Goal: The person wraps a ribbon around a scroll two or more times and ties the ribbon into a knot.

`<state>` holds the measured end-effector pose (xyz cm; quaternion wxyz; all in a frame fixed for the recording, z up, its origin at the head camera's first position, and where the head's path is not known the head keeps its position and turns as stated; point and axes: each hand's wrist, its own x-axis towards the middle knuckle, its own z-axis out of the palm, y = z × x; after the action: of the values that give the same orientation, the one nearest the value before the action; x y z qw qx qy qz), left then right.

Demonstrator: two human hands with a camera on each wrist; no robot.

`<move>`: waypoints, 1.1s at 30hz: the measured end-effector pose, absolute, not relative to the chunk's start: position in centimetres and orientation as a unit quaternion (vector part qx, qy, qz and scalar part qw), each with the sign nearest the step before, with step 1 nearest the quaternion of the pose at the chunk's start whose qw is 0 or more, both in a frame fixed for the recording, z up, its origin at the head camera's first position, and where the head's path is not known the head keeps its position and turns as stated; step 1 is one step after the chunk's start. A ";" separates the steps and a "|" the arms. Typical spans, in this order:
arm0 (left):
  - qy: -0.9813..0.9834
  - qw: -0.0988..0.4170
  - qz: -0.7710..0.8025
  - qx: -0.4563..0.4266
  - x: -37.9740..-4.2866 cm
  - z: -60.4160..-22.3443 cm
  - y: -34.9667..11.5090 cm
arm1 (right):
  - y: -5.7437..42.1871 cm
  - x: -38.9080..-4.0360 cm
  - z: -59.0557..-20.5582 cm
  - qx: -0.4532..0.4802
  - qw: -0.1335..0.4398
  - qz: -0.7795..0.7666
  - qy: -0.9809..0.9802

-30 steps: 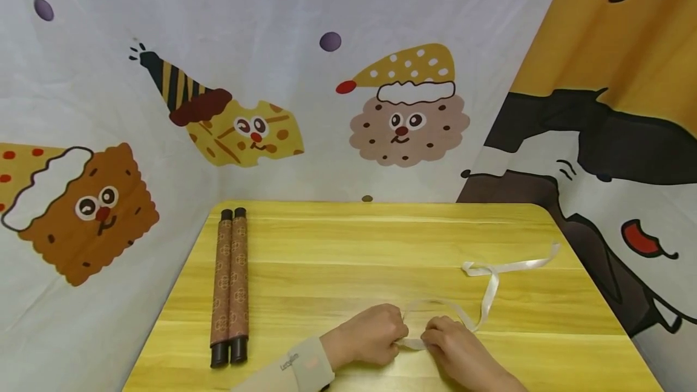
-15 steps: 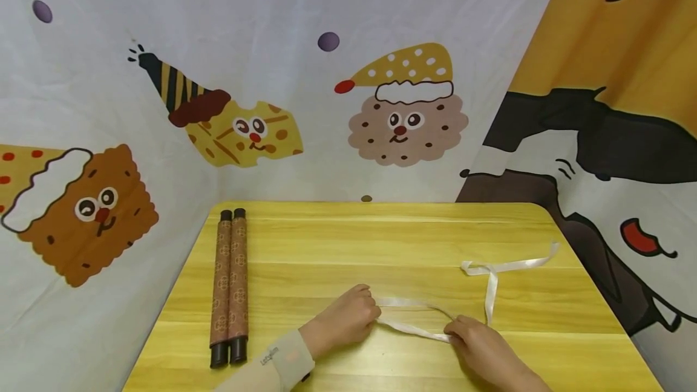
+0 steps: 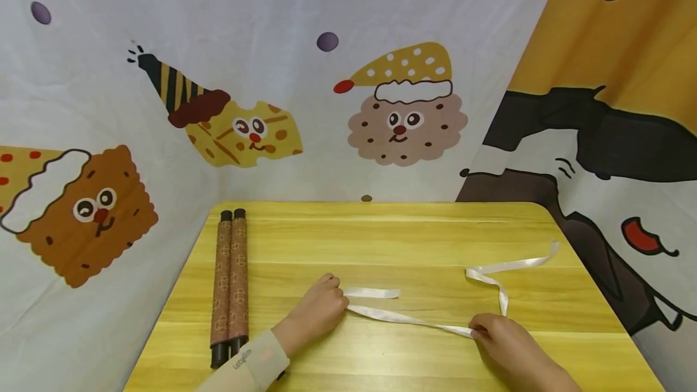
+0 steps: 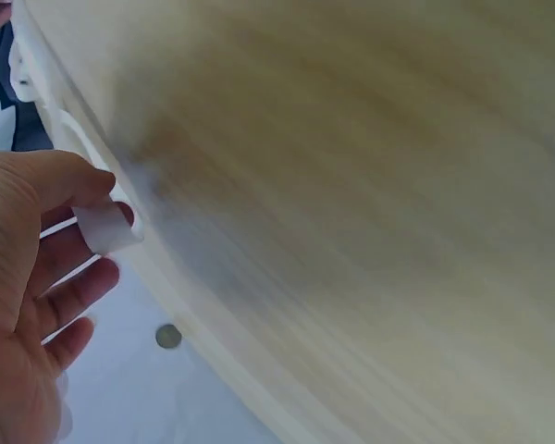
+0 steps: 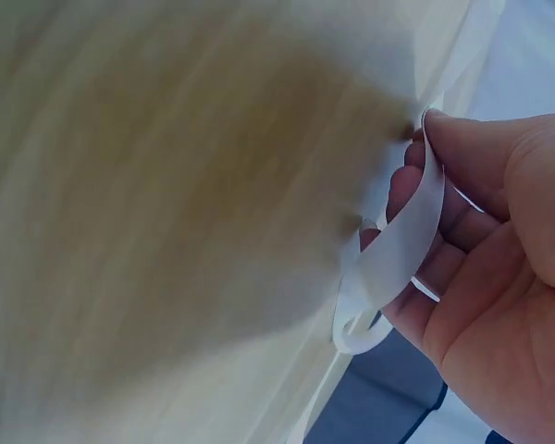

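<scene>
A long white satin ribbon (image 3: 400,318) runs between my two hands above the wooden table. My left hand (image 3: 316,307) pinches it between thumb and forefinger, and a short loose end extends to the right from there. In the left wrist view the ribbon (image 4: 104,227) folds over the forefinger under the thumb. At the other side my right hand (image 3: 506,343) pinches the ribbon, which stretches nearly straight between the hands. Past the right hand it continues in a crooked trail toward the back right. In the right wrist view the ribbon (image 5: 407,240) curls across the palm side of the fingers.
Two brown patterned rolls (image 3: 230,283) with black ends lie side by side at the table's left, close to my left sleeve (image 3: 250,362). The yellow wooden table (image 3: 348,241) backs onto a white cloth with cartoon prints (image 3: 408,129).
My hands have moved apart, left hand leftward and right hand rightward. The loop between them has opened into a straight stretch of ribbon, with one loose end now showing beside the left hand.
</scene>
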<state>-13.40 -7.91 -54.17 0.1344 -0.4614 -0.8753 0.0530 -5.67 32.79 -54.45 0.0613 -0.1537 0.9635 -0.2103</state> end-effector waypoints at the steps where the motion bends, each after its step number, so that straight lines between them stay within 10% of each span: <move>1: -0.876 0.138 0.063 -0.459 -13.5 -54.1 -8.2 | 33.0 -5.8 -54.4 -0.152 0.063 -0.208 0.964; 22: -0.879 0.152 0.074 -0.446 -14.3 -54.2 -12.8 | 37.6 -8.0 -52.9 -0.144 0.177 -0.442 0.867; 33: -0.911 0.056 -0.058 -0.405 -14.5 -53.3 -14.9 | 39.9 -8.6 -52.0 -0.090 0.193 -0.432 0.876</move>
<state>-14.54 -14.89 -53.31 0.0561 -0.4049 -0.9108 -0.0582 -8.57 39.89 -52.04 0.1930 -0.0902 0.8764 -0.4320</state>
